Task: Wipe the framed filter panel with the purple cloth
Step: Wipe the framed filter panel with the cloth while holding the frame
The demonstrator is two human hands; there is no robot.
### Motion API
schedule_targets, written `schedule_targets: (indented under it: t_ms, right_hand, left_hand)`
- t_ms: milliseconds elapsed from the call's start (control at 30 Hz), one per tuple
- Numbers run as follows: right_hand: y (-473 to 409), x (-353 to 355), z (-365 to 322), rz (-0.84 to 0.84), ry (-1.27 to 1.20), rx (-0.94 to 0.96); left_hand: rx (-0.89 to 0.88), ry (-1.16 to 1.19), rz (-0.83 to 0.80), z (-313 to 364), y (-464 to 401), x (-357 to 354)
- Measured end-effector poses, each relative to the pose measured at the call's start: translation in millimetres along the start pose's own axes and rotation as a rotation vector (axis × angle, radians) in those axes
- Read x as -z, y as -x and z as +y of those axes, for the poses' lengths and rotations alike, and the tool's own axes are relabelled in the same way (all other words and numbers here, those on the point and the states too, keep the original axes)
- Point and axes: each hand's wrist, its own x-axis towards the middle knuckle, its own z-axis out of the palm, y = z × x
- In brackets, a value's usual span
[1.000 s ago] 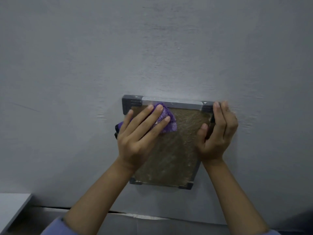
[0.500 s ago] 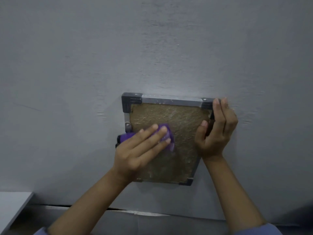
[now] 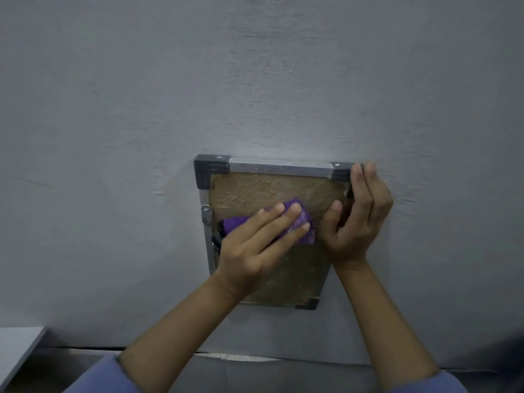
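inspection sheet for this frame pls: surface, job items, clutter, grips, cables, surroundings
surface: grey surface, matte, faint scuffs; the panel lies against it.
job's things: framed filter panel, brownish media, metal frame with dark corner pieces; purple cloth on the media near its middle.
clutter: nothing seen.
grips: left hand presses the cloth flat with straight fingers; right hand grips the frame's right edge near the top corner, thumb on the front.
cables: nothing seen.
surroundings: white ledge at lower left; pale strip along a seam below the panel; blue sleeves at the bottom edge.
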Motion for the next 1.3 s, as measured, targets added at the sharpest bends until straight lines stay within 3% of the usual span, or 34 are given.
schedule_targets:
  t_ms: [233,500,800,1067,1300]
  right_hand:
    - [1,1,5,-0.012,-0.01,0.008]
    - [1,1,3,-0.012,-0.035,-0.001]
    - [0,1,4,-0.006,-0.084,-0.003]
    - [0,4,4,-0.009,-0.107,-0.001]
    - [0,6,4,-0.011,-0.113,0.002]
  left_hand:
    - [-0.059,0.031,-0.089,1,1,8]
    - [0.078,-0.107,0.18,-24,-39,24]
    - [0.021,-0.059,0.082,-7,-22,6]
    - [-0.18,-0.013,-0.179,-14,-4,16]
    - [-0.083,-0.096,0.037,-18,-38,18]
